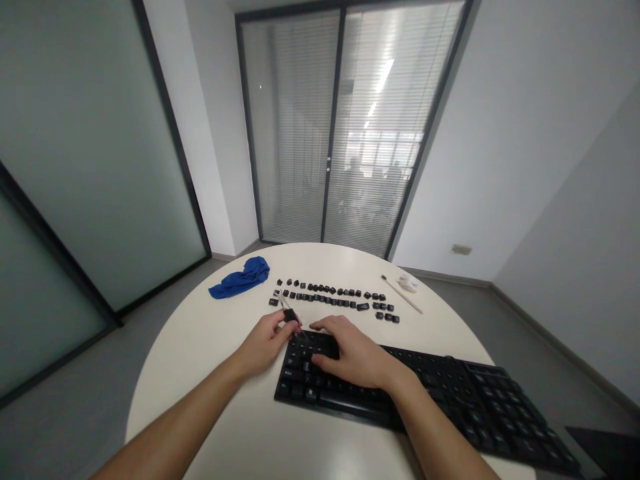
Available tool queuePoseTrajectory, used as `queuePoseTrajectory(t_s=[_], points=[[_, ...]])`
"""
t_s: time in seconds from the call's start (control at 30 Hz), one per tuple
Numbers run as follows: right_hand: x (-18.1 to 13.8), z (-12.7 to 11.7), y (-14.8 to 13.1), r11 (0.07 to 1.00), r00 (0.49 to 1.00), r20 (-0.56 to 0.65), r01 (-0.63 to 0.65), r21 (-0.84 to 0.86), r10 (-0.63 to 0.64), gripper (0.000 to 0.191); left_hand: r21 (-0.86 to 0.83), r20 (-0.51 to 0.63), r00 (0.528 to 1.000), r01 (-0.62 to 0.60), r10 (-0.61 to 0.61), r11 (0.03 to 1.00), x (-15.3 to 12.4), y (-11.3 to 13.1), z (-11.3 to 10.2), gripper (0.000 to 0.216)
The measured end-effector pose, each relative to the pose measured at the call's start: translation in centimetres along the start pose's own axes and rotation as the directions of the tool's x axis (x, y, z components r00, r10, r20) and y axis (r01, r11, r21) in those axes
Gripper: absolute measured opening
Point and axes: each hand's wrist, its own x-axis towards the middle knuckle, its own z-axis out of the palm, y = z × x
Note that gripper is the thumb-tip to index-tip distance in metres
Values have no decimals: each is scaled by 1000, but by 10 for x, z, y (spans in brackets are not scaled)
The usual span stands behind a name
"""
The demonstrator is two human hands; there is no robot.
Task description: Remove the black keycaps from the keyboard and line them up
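Observation:
A black keyboard (350, 403) lies slantwise on the round table, some keycaps gone from its upper rows. At its upper left corner my left hand (267, 340) is closed in a pinch on a keycap puller (290, 315), which has a dark handle and thin wire ends. One end points toward the keyboard; whether it touches a key I cannot tell. My right hand (350, 350) rests over the left part of the keyboard, thumb and fingers apart, hiding the keys beneath. Beyond both hands, loose black keycaps (320, 298) lie in rows.
A crumpled blue cloth (243, 277) lies at the table's far left. At the far right are a thin brush (401, 294) and a small clear plastic packet (409, 283). The white table (235, 427) has a rounded edge, with grey floor around it.

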Motion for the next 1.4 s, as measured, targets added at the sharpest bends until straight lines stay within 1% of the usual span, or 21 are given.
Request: queuePoseTrajectory(t_s=[0.1, 0.2, 0.33, 0.43, 0.57, 0.67, 0.8, 0.9, 1.07, 1.17, 1.23, 1.4], points=[[-2, -2, 2, 1000, 996, 84, 7, 20, -9, 62, 53, 48, 999, 7, -9, 999, -1, 2, 3, 25], [-2, 1, 2, 999, 992, 125, 13, 41, -18, 73, 81, 75, 996, 33, -39, 996, -1, 0, 6, 24], [-1, 3, 4, 999, 982, 189, 13, 37, -20, 79, 126, 94, 994, 41, -53, 991, -1, -1, 7, 25], [-1, 5, 8, 999, 978, 209, 18, 47, -27, 77, 230, 131, 991, -1, -30, 973, -2, 1, 7, 26], [1, 9, 14, 998, 976, 215, 22, 67, -36, 79, 400, 173, 985, -91, 22, 912, -5, 6, 6, 27], [2, 10, 17, 997, 975, 220, 31, 66, -44, 81, 444, 217, 974, -154, 61, 883, -6, 9, 5, 25], [-2, 10, 16, 996, 979, 190, 61, 63, -72, 83, 422, 257, 962, -193, 88, 886, -7, 12, 3, 24], [-7, 10, 12, 996, 987, 134, 81, 43, -86, 82, 400, 237, 967, -188, 97, 897, -7, 11, 2, 26], [-13, 15, 1, 997, 996, 37, 76, -18, -76, 65, 338, 206, 973, -173, 106, 925, -8, 9, 1, 27], [-15, 18, -2, 998, 998, -7, 61, -5, -61, 48, 295, 198, 975, -159, 102, 942, -8, 9, 2, 27], [-15, 20, -3, 999, 998, -30, 46, 9, -46, 41, 272, 185, 979, -136, 87, 953, -7, 8, 2, 26], [-15, 21, -1, 999, 999, -13, 32, -13, -32, 41, 168, 160, 986, -74, 47, 983, -5, 1, 6, 28]])
